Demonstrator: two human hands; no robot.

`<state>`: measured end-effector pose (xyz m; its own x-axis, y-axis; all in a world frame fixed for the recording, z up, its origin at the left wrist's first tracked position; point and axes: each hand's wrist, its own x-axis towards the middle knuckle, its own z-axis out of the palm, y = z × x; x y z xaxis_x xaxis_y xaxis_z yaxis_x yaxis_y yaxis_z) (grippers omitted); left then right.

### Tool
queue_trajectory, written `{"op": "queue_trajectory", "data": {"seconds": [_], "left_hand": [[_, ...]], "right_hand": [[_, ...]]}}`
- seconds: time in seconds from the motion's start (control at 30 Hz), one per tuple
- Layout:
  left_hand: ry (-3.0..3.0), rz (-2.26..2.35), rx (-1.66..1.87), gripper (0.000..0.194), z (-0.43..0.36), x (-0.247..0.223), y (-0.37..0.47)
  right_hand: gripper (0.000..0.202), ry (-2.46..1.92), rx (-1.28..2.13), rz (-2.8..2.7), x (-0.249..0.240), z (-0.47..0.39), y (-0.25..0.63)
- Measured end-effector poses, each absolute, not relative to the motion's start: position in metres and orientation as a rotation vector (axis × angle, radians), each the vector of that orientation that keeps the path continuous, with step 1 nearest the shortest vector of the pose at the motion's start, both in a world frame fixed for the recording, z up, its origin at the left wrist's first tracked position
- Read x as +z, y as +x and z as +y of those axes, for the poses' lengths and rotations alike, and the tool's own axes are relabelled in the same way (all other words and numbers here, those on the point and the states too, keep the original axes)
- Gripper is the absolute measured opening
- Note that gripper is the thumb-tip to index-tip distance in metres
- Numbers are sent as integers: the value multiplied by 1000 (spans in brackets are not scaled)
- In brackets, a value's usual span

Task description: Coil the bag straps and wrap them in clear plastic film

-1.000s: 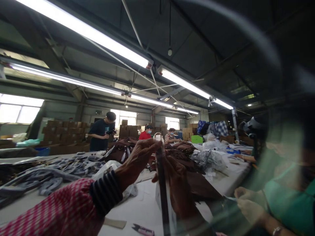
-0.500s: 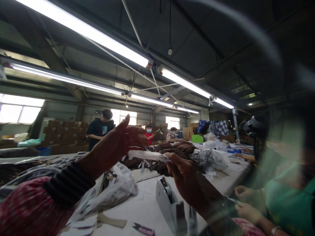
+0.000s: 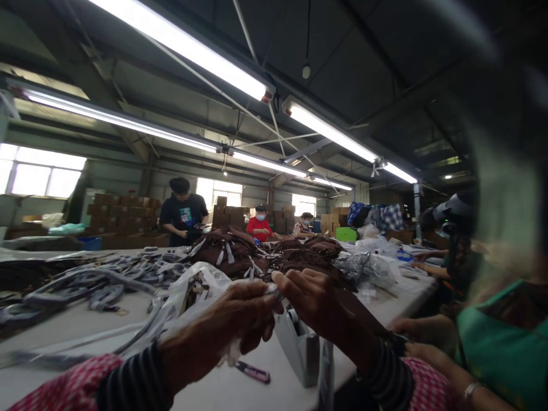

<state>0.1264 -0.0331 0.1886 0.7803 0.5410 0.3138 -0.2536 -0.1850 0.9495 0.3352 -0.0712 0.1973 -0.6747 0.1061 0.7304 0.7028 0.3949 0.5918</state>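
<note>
1. Translucent, whitish plastic, a small strip (image 3: 273,290), sits between the fingertips of both hands, above the white table (image 3: 192,394); its full shape is hidden by the fingers.
2. The left hand (image 3: 222,314) pinches the strip from one side, thumb and fingers drawn together, the other fingers curled below. A loose wisp of clear film (image 3: 233,351) hangs beneath it; whether it joins the strip, I cannot tell.
3. The right hand (image 3: 319,299) meets it from the other side, its fingers bent and thumb and forefinger closed on the strip.
4. Just below the right hand stands a grey tape dispenser (image 3: 305,351), partly covered by the hands. Pink-handled snips (image 3: 256,372) lie on the table beside it.
5. Beyond the left forearm is a clear plastic bag (image 3: 209,273) with small pale pieces showing in it. Grey straps (image 3: 124,279) spread in a tangle farther left.
6. Brown fabric goods (image 3: 231,242) are heaped past the hands, with crumpled silvery plastic (image 3: 351,262) to the right of the heap.
7. Across the table are a person in a black T-shirt (image 3: 184,214) and a person in red (image 3: 259,226). A person in green (image 3: 505,348) is close on the right.
</note>
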Motion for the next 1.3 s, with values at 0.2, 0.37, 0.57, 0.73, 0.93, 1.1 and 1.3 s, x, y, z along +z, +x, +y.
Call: {"op": "queue_trajectory", "data": {"seconds": [0.2,0.37,0.57,0.73,0.93,1.1,1.3], "left_hand": [[1430,141,774,22,-45,162,119],[1257,160,688,28,-43,114,125],[1217,244,694,33,-50,95,113],[1228,228,689,25,-58,114,99],[1293,241,1000,18,-46,142,110],[1283,552,1216,29,-31,127,128],[1783,505,1480,18,-15,85,129]], "right_hand": [[24,-845,-695,-2079,183,-64,336],[36,-882,-412,-2061,175,-59,334],[36,-846,-422,-2043,166,-47,344],[27,-861,-221,-1898,134,-28,340],[45,-823,771,-1476,61,-28,270],[56,-723,1261,-1269,29,-53,231],[58,-778,1443,-1286,35,-67,233]]}}
